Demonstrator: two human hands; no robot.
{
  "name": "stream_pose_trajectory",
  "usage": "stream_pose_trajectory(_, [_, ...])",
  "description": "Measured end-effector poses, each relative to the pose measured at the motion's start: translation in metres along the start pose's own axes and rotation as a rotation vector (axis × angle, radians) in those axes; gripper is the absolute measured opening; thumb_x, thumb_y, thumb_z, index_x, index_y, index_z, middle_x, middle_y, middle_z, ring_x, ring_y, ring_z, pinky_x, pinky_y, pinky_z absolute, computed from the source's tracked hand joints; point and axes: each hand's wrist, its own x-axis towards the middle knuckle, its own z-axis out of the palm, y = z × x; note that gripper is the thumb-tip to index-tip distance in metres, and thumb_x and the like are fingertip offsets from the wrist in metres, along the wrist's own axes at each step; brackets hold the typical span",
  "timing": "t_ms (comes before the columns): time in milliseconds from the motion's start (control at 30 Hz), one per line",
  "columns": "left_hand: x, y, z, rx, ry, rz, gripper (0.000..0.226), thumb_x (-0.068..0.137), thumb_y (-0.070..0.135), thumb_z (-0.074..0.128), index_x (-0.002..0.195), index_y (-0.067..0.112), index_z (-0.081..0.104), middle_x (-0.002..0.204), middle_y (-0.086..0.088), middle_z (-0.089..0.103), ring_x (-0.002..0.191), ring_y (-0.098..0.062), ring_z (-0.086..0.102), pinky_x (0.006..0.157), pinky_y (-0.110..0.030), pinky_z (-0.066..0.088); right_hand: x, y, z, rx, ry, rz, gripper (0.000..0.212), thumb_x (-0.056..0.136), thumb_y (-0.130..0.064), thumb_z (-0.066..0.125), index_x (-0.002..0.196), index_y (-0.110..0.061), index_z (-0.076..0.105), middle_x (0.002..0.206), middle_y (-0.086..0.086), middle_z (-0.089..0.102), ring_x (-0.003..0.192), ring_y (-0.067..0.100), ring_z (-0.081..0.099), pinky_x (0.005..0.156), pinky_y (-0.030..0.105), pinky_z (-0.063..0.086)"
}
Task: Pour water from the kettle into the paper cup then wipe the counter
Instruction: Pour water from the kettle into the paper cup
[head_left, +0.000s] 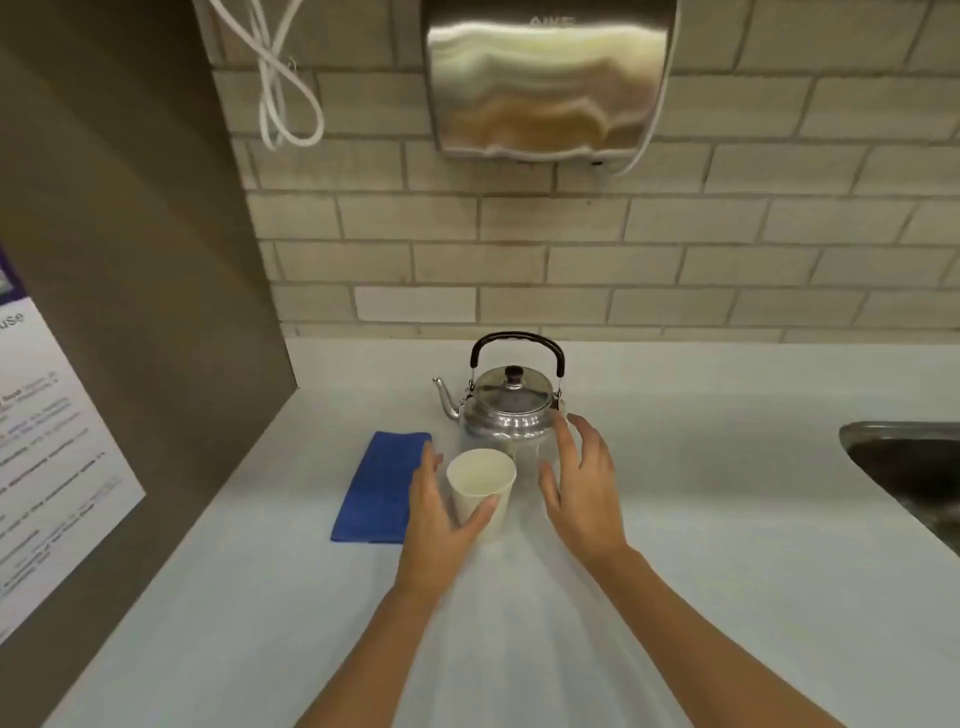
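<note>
A steel kettle (506, 410) with a black handle stands upright on the white counter (701, 519), spout pointing left. Just in front of it stands a white paper cup (480, 480), upright. My left hand (441, 519) wraps around the cup's left side, thumb on its front wall. My right hand (584, 499) hovers to the right of the cup with fingers spread, fingertips near the kettle's right side, holding nothing. A folded blue cloth (382, 486) lies flat to the left of the cup, partly behind my left hand.
A steel sink (909, 473) is sunk in the counter at the right edge. A brown side panel with a printed notice (47, 441) walls off the left. A metal hand dryer (545, 78) and looped white cables (280, 88) hang on the tiled wall behind.
</note>
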Motion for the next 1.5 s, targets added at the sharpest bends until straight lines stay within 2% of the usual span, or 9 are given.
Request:
stream_pose_trajectory(167, [-0.002,-0.01,0.023,0.037,-0.076,-0.074,0.112,0.063,0.041,0.079,0.144,0.032,0.001,0.151,0.004,0.025,0.136,-0.012,0.027,0.112,-0.034,0.027,0.016,0.008,0.014,0.033,-0.055,0.016,0.057,0.087,-0.014,0.055,0.138,-0.005,0.032,0.135,0.027,0.042,0.122,0.043,0.043,0.101,0.054,0.042])
stream_pose_trajectory(300, [0.001,-0.017,0.029,0.113,-0.029,-0.104,0.089,0.069,0.035,0.075,0.14,0.023,0.021,0.138,0.001,0.045,0.124,-0.016,0.045,0.101,-0.028,0.038,0.059,0.011,0.019,0.132,-0.045,0.028,0.059,0.09,-0.016,0.051,0.142,-0.009,0.025,0.142,0.025,0.033,0.131,0.04,0.031,0.109,0.051,0.031])
stream_pose_trajectory(433, [0.001,-0.021,0.029,0.111,-0.023,-0.123,0.065,0.068,0.036,0.076,0.119,0.03,0.037,0.114,0.01,0.052,0.108,-0.014,0.053,0.087,-0.025,0.043,0.124,0.007,0.021,0.071,-0.005,-0.034,0.055,0.093,-0.028,0.049,0.141,-0.011,0.029,0.142,0.024,0.034,0.131,0.038,0.033,0.109,0.049,0.031])
stream_pose_trajectory(700, [0.0,-0.021,0.028,0.141,-0.019,-0.131,0.073,0.068,0.038,0.076,0.127,0.023,0.036,0.121,0.007,0.051,0.109,-0.01,0.05,0.091,-0.023,0.041,0.189,0.005,0.032,-0.012,-0.352,-0.084,0.038,0.092,-0.045,0.044,0.127,-0.031,0.051,0.108,0.012,0.063,0.1,0.032,0.058,0.081,0.04,0.048])
stream_pose_trajectory(867, [0.0,-0.02,0.028,0.158,-0.014,-0.129,0.073,0.069,0.037,0.075,0.128,0.022,0.035,0.122,0.006,0.052,0.109,-0.009,0.05,0.089,-0.02,0.04,0.203,0.014,0.031,0.083,-0.406,-0.1,0.035,0.085,-0.048,0.055,0.114,-0.03,0.063,0.11,0.004,0.071,0.099,0.025,0.063,0.086,0.04,0.052])
stream_pose_trajectory(1100, [0.0,-0.022,0.028,0.152,-0.021,-0.134,0.076,0.069,0.04,0.075,0.13,0.027,0.031,0.121,0.013,0.048,0.109,-0.006,0.048,0.089,-0.017,0.038,0.205,0.018,0.038,0.163,-0.356,-0.1,0.032,0.08,-0.05,0.061,0.104,-0.031,0.069,0.104,-0.001,0.074,0.093,0.019,0.066,0.083,0.038,0.054])
stream_pose_trajectory(1233, [0.0,-0.023,0.028,0.149,-0.017,-0.134,0.078,0.069,0.04,0.075,0.131,0.026,0.03,0.12,0.014,0.046,0.109,-0.006,0.048,0.088,-0.017,0.039,0.206,0.02,0.03,0.171,-0.33,-0.109,0.027,0.079,-0.051,0.062,0.098,-0.034,0.071,0.097,-0.005,0.075,0.082,0.016,0.067,0.072,0.03,0.053])
stream_pose_trajectory(1400, [0.0,-0.023,0.029,0.17,-0.011,-0.128,0.077,0.069,0.04,0.075,0.131,0.022,0.031,0.121,0.01,0.048,0.109,-0.009,0.049,0.089,-0.019,0.04,0.209,0.017,0.001,0.172,-0.268,-0.132,0.022,0.079,-0.051,0.062,0.096,-0.04,0.07,0.088,-0.011,0.075,0.066,0.004,0.055,0.058,0.019,0.038])
stream_pose_trajectory(1500, [0.001,-0.023,0.029,0.173,-0.011,-0.125,0.077,0.069,0.038,0.075,0.131,0.021,0.032,0.121,0.008,0.049,0.109,-0.011,0.05,0.091,-0.02,0.04,0.207,0.01,-0.025,0.162,-0.247,-0.136,0.023,0.078,-0.053,0.062,0.096,-0.041,0.069,0.067,-0.029,0.063,0.052,-0.004,0.05,0.054,0.012,0.031])
